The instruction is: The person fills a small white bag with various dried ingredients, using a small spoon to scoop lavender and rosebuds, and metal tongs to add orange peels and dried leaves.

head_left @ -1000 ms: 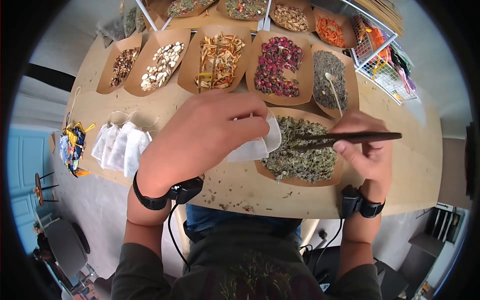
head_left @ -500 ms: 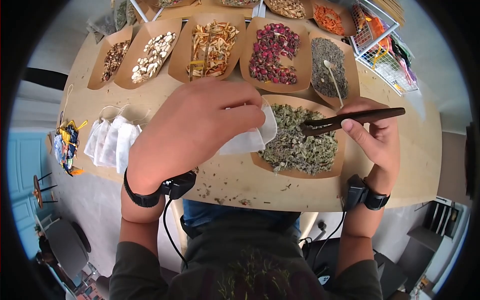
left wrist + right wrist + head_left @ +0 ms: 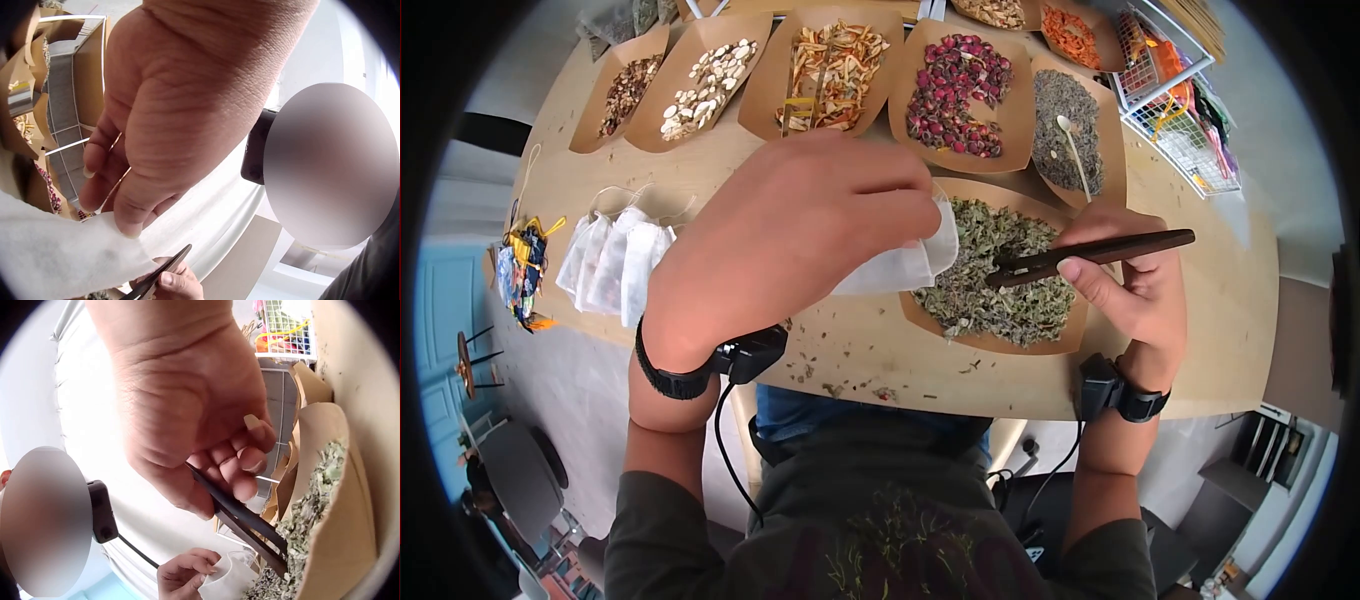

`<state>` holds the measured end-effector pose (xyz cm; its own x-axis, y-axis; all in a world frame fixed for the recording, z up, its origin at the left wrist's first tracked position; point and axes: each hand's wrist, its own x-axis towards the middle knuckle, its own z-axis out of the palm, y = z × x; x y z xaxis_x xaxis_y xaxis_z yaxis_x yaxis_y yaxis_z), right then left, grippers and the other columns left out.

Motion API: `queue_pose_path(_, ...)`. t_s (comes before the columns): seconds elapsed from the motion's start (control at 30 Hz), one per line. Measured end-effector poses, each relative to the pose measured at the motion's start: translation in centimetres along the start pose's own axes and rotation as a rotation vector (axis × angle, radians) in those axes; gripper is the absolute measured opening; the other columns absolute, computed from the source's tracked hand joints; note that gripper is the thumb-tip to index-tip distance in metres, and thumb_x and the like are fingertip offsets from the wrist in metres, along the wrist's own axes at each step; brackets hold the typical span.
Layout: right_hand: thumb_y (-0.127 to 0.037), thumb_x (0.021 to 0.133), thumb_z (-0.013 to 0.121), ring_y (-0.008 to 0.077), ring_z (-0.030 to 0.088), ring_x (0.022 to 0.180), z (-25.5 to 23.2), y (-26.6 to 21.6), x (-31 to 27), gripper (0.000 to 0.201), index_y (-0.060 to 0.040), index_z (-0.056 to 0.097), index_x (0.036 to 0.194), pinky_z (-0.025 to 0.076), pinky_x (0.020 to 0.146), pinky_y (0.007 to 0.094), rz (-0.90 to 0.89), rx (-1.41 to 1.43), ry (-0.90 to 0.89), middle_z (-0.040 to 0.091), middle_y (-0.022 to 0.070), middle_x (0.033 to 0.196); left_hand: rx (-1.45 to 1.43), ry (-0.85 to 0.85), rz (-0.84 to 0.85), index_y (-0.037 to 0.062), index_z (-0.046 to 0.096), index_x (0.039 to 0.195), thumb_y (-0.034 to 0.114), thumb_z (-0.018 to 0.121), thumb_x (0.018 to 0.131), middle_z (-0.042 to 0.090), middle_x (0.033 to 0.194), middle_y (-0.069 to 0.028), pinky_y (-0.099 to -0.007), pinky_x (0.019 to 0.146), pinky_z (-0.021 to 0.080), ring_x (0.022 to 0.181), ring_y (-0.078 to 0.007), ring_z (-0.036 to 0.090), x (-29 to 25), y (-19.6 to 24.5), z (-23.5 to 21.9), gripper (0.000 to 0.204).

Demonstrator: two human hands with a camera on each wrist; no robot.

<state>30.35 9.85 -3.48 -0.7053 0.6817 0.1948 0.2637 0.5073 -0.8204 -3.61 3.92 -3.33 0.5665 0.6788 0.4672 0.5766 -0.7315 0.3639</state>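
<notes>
My left hand (image 3: 810, 215) pinches the edge of a white fabric pouch (image 3: 905, 268) between thumb and fingers. The pouch hangs at the left rim of a brown paper tray (image 3: 1083, 335) full of dried green leaves (image 3: 1010, 312). In my right hand (image 3: 1135, 285) is a pair of dark wooden tongs (image 3: 1125, 252), gripped between thumb and fingers. Their arms lie close together in the head view, tips at the leaves. The right wrist view shows the tongs (image 3: 244, 515) reaching down into the leaf heap (image 3: 312, 509), with the pouch (image 3: 228, 578) close by.
Behind stand trays of rosebuds (image 3: 960, 95), orange-brown dried slices (image 3: 840, 60), white slices (image 3: 710, 90) and grey-purple buds with a spoon (image 3: 1080, 150). Several filled white pouches (image 3: 615, 260) lie left, beside colourful corded pouches (image 3: 525, 270). A wire basket (image 3: 1190, 140) stands at back right.
The tongs went down into the leaves with their arms apart, and now the arms have come together. My left hand keeps its hold on the pouch beside the tray.
</notes>
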Motion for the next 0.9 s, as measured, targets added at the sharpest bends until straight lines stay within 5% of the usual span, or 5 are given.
queue_pose_path(0.27, 0.002, 0.094, 0.082, 0.0176, 0.068, 0.081, -0.4, -0.2, -0.2, 0.012, 0.0031, 0.080, 0.105, 0.051, 0.072, 0.0323, -0.119, 0.091, 0.149, 0.077, 0.0096, 0.094, 0.010, 0.003, -0.015, 0.0068, 0.072, 0.098, 0.009, 0.081, 0.085, 0.073, 0.102, -0.0059, -0.0438, 0.075, 0.054, 0.085, -0.0334, 0.068, -0.2, -0.1, 0.1, 0.015)
queue_pose_path(0.47, -0.005, 0.098, 0.084, 0.0131, 0.067, 0.089, -0.8, 1.0, -0.6, 0.012, 0.0009, 0.080, 0.108, 0.050, 0.078, 0.0300, 0.068, -0.019, 0.346, 0.077, 0.0051, 0.098, 0.018, -0.003, -0.003, 0.0069, 0.073, 0.098, 0.009, 0.081, 0.085, 0.073, 0.103, -0.0049, -0.0431, 0.074, 0.054, 0.087, -0.0326, 0.068, -0.1, 0.0, 0.0, 0.016)
queue_pose_path(0.63, -0.004, 0.097, 0.085, 0.0065, 0.058, 0.076, 0.3, 1.7, 0.0, 0.011, -0.0010, 0.082, 0.107, 0.043, 0.066, 0.0254, 0.027, 0.039, 0.165, 0.076, 0.0026, 0.095, 0.044, -0.002, 0.004, 0.0072, 0.072, 0.097, 0.009, 0.081, 0.084, 0.073, 0.103, -0.0045, -0.0432, 0.074, 0.054, 0.087, -0.0321, 0.068, -0.1, 0.1, 0.1, 0.015)
queue_pose_path(0.9, 0.000, 0.096, 0.083, 0.0087, 0.061, 0.077, 1.1, 1.0, 0.2, 0.010, -0.0001, 0.081, 0.106, 0.043, 0.065, 0.0252, 0.028, 0.012, 0.156, 0.077, 0.0057, 0.097, 0.045, 0.005, 0.015, 0.0071, 0.072, 0.096, 0.009, 0.080, 0.084, 0.072, 0.102, -0.0043, -0.0427, 0.073, 0.054, 0.086, -0.0316, 0.068, -0.1, 0.1, 0.0, 0.015)
